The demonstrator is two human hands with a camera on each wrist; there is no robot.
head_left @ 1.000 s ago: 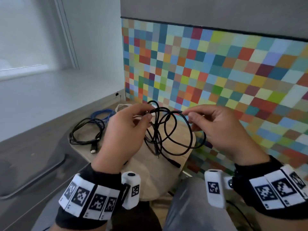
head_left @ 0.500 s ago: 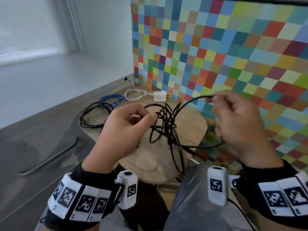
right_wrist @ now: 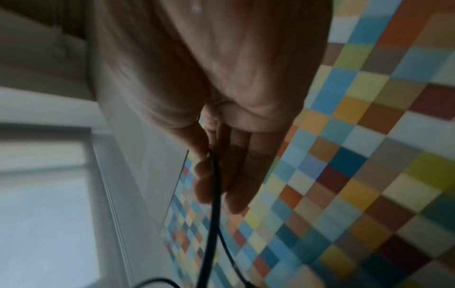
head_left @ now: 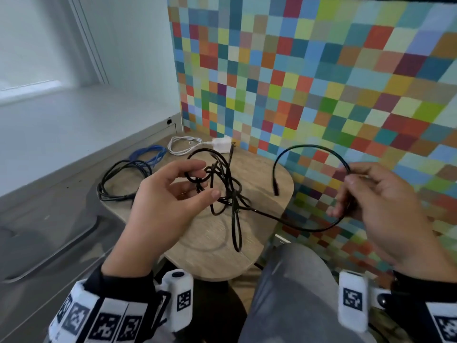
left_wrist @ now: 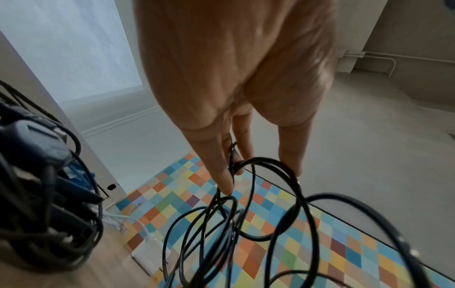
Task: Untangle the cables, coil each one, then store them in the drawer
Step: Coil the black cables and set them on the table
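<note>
Our left hand (head_left: pixel 163 199) sits at the centre of the frame with its fingers curled through the loops of the black cable tangle (head_left: pixel 222 191), holding the knotted bundle up above the small wooden table (head_left: pixel 262 174). Our right hand (head_left: pixel 376 209), at the right of the frame, pinches one strand of that same cable between thumb and fingertips; from the pinch the strand arcs up and over to a free plug end (head_left: pixel 276 191) that dangles just right of the knot, while the other run sags low and leads back into the tangle.

We judge this cable light, thin and limp: it droops wherever it is unsupported, so loops will slide and re-cross unless we keep some tension. The smooth jacket looks slippery enough to draw through a knot. The best hold, we think, is close behind the plug for threading it out, with the other hand steadying the knot itself rather than its loose loops.

It is glossy black, with several overlapping loops cinched at one crossing near mid-frame.

Further out, toward the upper left, a coiled black cable (head_left: pixel 118 179), a blue cable (head_left: pixel 148 155) and a white charger cable (head_left: pixel 183 146) with its plug block lie on the table. We see no drawer clearly.
</note>
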